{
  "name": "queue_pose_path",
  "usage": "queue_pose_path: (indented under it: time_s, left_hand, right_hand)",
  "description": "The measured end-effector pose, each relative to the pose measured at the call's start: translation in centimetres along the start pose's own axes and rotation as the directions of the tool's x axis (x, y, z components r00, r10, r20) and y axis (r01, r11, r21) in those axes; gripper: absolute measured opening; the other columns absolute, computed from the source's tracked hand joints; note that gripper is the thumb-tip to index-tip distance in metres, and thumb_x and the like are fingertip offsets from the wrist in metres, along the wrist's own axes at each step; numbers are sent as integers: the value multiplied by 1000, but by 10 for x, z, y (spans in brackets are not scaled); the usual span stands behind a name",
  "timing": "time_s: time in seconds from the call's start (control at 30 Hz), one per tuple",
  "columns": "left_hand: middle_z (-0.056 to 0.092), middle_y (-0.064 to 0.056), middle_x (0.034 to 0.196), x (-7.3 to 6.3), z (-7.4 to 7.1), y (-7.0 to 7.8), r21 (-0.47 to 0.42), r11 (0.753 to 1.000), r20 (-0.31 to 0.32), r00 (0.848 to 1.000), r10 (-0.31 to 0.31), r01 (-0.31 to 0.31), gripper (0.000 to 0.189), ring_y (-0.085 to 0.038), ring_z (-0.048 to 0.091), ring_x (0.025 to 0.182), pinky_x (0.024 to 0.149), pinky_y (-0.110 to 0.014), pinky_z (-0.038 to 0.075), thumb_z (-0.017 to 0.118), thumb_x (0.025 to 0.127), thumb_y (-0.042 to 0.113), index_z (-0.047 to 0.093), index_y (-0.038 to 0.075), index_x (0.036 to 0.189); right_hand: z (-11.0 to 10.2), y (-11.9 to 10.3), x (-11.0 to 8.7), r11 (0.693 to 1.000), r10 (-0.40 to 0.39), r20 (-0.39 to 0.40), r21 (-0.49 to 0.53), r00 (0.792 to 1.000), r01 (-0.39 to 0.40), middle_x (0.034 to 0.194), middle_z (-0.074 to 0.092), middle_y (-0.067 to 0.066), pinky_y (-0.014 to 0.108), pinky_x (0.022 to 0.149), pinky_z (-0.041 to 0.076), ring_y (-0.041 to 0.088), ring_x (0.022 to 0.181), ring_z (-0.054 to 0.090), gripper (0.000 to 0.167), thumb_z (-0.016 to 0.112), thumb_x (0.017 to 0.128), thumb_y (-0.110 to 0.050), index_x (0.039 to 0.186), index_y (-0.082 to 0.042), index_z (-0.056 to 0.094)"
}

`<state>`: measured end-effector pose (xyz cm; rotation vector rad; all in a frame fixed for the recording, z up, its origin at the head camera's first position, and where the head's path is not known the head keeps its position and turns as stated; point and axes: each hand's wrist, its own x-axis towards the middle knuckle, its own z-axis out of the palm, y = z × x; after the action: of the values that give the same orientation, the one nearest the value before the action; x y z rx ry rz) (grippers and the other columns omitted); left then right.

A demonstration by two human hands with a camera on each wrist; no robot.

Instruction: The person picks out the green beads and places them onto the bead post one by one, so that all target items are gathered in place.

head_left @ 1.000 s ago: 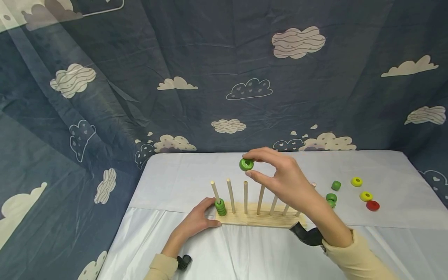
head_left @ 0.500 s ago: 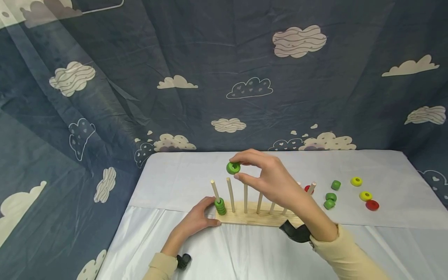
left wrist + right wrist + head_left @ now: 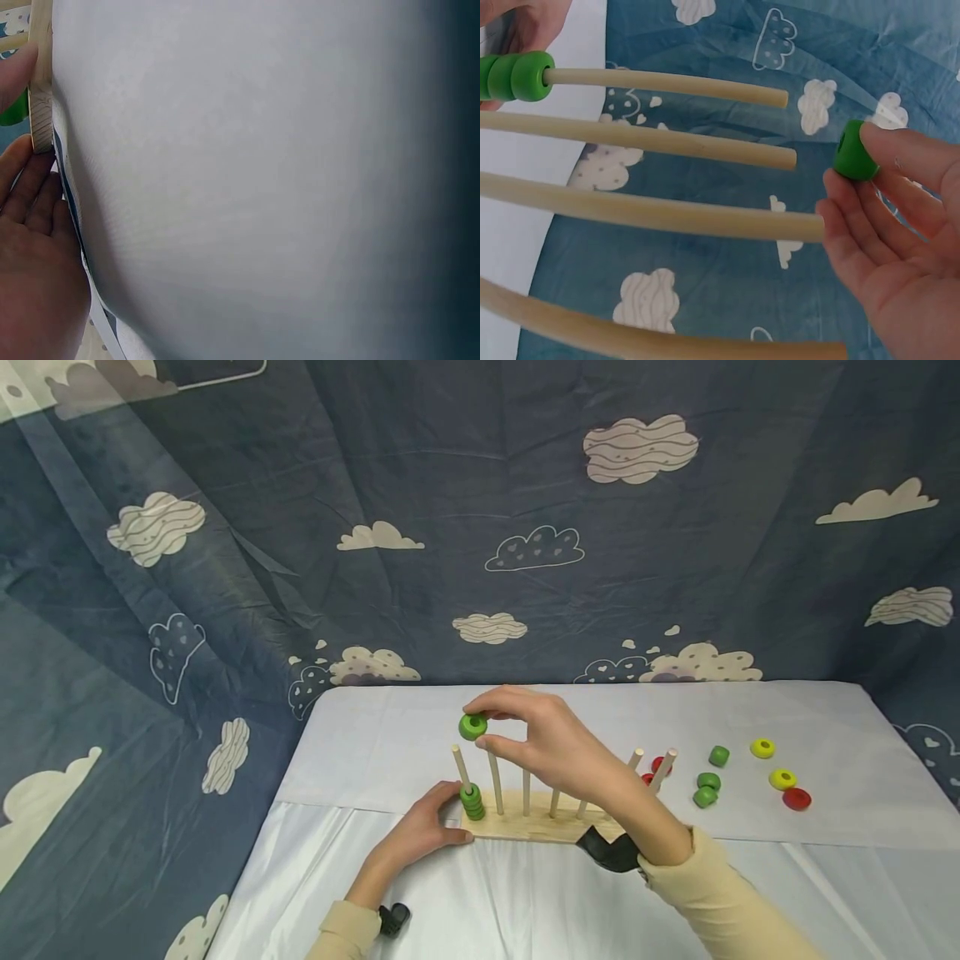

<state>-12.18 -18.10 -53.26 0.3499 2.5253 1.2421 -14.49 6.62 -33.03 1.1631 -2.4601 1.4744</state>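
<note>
Green bead in pinch of raised right hand, left hand clasped round end of rack

Right hand high — left hand low

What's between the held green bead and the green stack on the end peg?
Right wrist view: past the green stack comes the bare upper length of the end peg, then an open gap to the held green bead.

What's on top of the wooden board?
Wooden pegs stand on the board; the one beside the left hand holds green rings. The right arm hides the board's right end.
</note>
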Motion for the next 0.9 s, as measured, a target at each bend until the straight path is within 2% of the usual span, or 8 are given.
queue_pose_path:
  time_s: [0.43,0.9]
  left_hand:
    - [50,9,137,0,-1,1,-19,1000,5,1000,20,-19,69,-17,39,136,113,-46,31,81,79,26,51,22,141]
    - [51,11,136,0,-2,-1,-47,998,7,999,33,-33,68,-15,38,136,113,-46,30,81,78,27,51,26,140]
  right_hand:
    - [10,1,14,999,35,152,-45,988,-29,110,65,-13,28,92,50,2,104,60,34,75,88,-6,120,-15,67]
    - [14,2,19,994,68,237,-102,969,-45,104,67,-12,29,88,51,1,100,61,32,75,87,-8,118,-13,69]
